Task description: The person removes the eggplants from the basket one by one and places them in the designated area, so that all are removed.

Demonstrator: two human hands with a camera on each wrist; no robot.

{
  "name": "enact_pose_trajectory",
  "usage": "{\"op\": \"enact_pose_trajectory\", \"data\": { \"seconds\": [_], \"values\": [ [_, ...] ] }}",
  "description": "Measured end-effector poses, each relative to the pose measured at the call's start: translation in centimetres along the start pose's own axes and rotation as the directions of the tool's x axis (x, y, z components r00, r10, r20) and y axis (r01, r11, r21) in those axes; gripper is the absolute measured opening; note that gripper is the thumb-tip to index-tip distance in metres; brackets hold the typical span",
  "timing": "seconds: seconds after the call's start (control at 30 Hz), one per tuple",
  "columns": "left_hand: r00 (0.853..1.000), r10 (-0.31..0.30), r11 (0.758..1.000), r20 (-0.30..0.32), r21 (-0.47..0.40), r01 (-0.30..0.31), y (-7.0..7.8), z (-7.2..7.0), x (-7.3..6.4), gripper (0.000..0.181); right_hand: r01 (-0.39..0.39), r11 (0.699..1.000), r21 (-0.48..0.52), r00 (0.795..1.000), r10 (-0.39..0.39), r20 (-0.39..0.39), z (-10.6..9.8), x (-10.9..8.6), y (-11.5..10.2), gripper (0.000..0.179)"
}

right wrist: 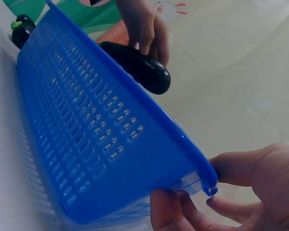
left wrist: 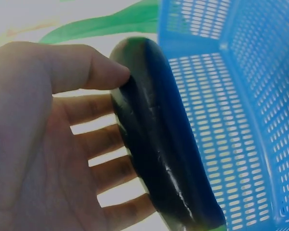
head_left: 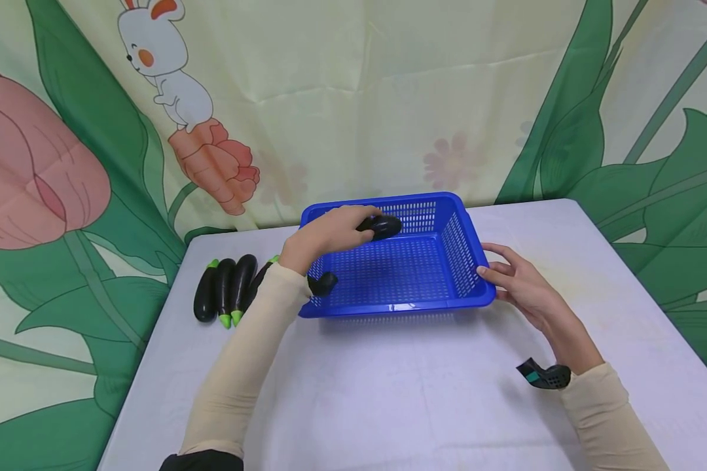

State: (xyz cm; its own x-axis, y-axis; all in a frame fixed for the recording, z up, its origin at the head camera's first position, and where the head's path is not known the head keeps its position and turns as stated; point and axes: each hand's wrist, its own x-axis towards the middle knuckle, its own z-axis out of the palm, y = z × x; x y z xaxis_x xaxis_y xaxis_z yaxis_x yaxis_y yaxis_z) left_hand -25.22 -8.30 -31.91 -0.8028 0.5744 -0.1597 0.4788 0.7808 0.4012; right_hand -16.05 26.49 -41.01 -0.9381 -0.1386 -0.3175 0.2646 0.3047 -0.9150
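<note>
My left hand (head_left: 337,230) grips a dark, glossy eggplant (head_left: 385,227) above the blue plastic basket (head_left: 389,269), near its back wall. In the left wrist view, the thumb lies on one side of the eggplant (left wrist: 156,130) and the fingers reach behind it. With its thumb on the rim and fingers beneath, my right hand (head_left: 524,284) holds the basket's right end. The right wrist view shows that grip at the corner of the rim (right wrist: 207,175). The basket's floor is bare in the head view.
Left of the basket, several eggplants (head_left: 225,288) with green stem ends lie side by side on the white tabletop (head_left: 412,386). Behind the table hangs a printed cloth (head_left: 353,98) with a rabbit and large leaves. Dark straps with devices (head_left: 544,374) circle the wrists.
</note>
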Motion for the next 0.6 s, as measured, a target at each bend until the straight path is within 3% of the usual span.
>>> {"op": "enact_pose_trajectory", "data": {
  "seconds": [0.13,0.4,0.6],
  "values": [
    [0.998,-0.006,1.0,-0.069,-0.022,0.005,-0.4,-0.5,-1.2,0.048,-0.001,1.0,0.002,1.0,0.001,-0.002,0.0,0.0,0.0,0.082],
    [0.979,0.0,0.998,-0.203,-0.063,-0.013,-1.2,-1.3,-3.4,0.048,-0.006,1.0,0.003,1.0,0.006,0.0,-0.1,0.2,0.1,0.082],
    [0.944,-0.079,0.98,-0.321,-0.198,0.014,-2.4,-0.8,-5.0,0.05,-0.007,1.0,0.01,1.0,0.007,0.0,-0.1,0.3,0.2,0.082]
  ]
}}
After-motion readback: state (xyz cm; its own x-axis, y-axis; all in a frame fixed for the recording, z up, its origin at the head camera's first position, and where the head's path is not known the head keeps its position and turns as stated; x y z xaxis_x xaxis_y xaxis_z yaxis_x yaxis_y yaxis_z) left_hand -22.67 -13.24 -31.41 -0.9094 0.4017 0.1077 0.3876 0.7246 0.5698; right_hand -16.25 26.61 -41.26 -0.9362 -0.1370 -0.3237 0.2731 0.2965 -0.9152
